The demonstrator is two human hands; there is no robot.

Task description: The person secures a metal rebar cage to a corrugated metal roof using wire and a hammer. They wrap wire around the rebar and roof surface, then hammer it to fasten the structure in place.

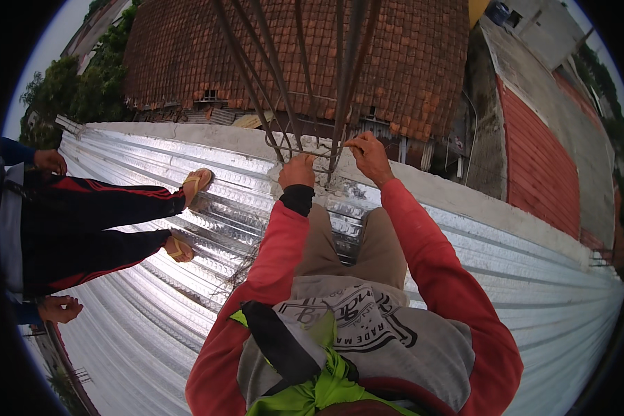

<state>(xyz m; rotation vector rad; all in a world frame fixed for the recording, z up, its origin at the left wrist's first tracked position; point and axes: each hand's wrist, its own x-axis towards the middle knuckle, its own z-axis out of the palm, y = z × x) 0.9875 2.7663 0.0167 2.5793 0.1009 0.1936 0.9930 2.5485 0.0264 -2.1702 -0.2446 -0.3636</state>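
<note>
Several upright steel reinforcing bars (265, 83) rise from the concrete ledge in front of me. A thin bent steel stirrup (276, 146) goes around them low down, near their base. My left hand (298, 173), with a black band at the wrist, is closed on the near side of the stirrup. On the right side of the bars, my right hand (371, 159) is closed in a pinch beside the rightmost bar. What its fingertips hold is too small to make out.
Shiny corrugated metal sheeting (492, 239) lies under me, bordered by the concrete ledge (437, 182). At left stands another person in dark trousers (97, 201) and sandals (198, 182). Beyond the ledge are a tiled roof (409, 62) and a red metal roof (537, 166).
</note>
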